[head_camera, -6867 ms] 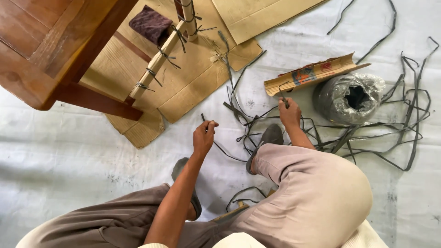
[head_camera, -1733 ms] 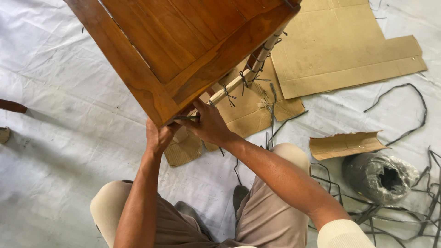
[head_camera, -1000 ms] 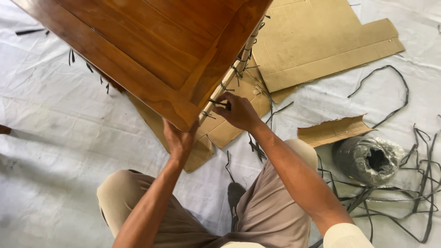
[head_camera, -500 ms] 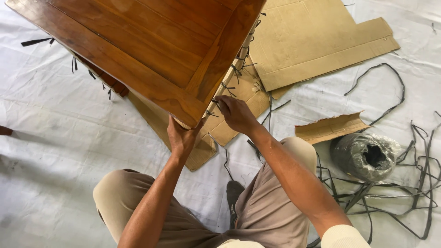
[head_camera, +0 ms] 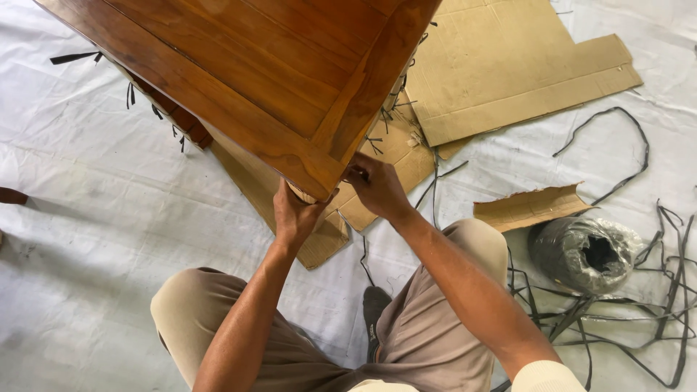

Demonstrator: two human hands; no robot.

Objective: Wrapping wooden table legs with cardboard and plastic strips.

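Hands at the near corner of the polished brown wooden table [head_camera: 247, 65], left hand [head_camera: 296, 215] closed round the cardboard-wrapped leg [head_camera: 308, 194] underneath, right hand [head_camera: 376, 187] pinching a thin black plastic strap [head_camera: 357, 173]; likely heavy, rigid, slick-topped, best gripped by leg or frame.

wooden table [head_camera: 247, 65] cropped, left hand [head_camera: 296, 215] fingertips hidden

Plastic-wrapped grey roll [head_camera: 584, 254] beside flat brown cardboard [head_camera: 508, 65]
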